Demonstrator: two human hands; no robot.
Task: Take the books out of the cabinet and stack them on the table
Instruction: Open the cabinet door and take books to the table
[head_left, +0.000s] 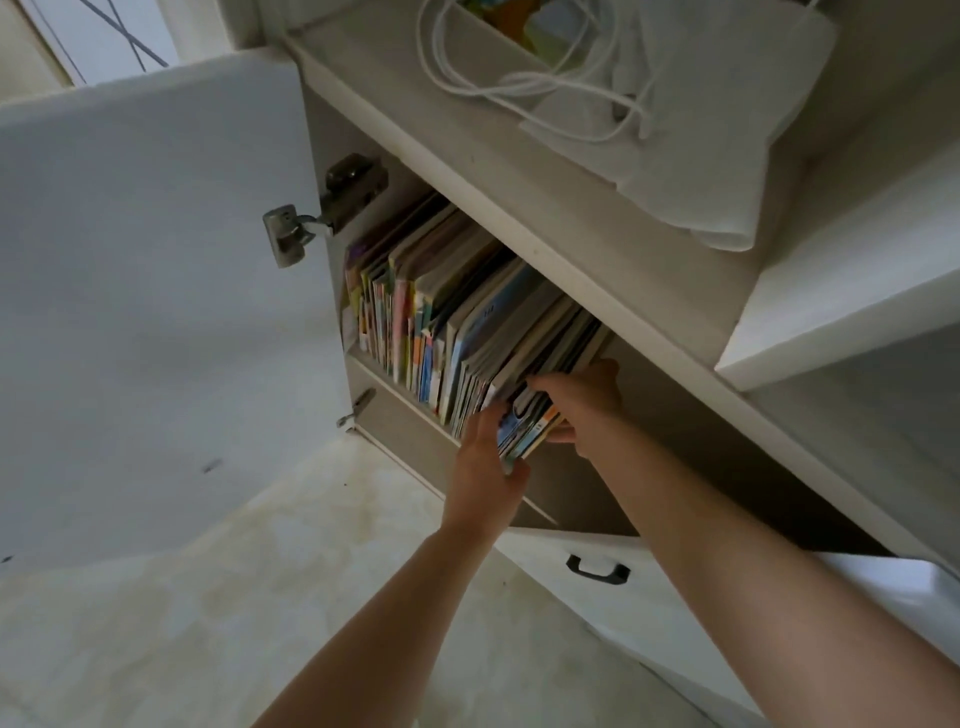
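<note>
Pale, stained floor (218, 597) fills the lower left of the head view, and a white cabinet (587, 244) rises on the right with its door (145, 291) swung wide open to the left, a metal hinge (311, 218) showing on the inner edge. Inside the open compartment a row of thin books (436, 306) stands upright on the shelf (384, 387), packed against the left wall and leaning a little to the right at the far end; the right part of the compartment is dark and bare.

Both hands reach in from below and meet at the right end of that row. The left hand (485, 462) is cupped under and against the near, lower edge of a small bundle of books (524, 423), thumb on one side and fingers hidden behind the covers. The right hand (582, 400) is closed on the same bundle from the right and top, thumb laid over the spines and fingers curled round the far side. So the bundle sits pinched between the two hands, tilted outward from the rest of the row and partly clear of the shelf's front lip.

Above the compartment, on the tabletop (519, 171), lie a loose white cable (519, 78) and a folded white cloth (691, 150). Below the right forearm a white drawer front carries a black handle (597, 569).
</note>
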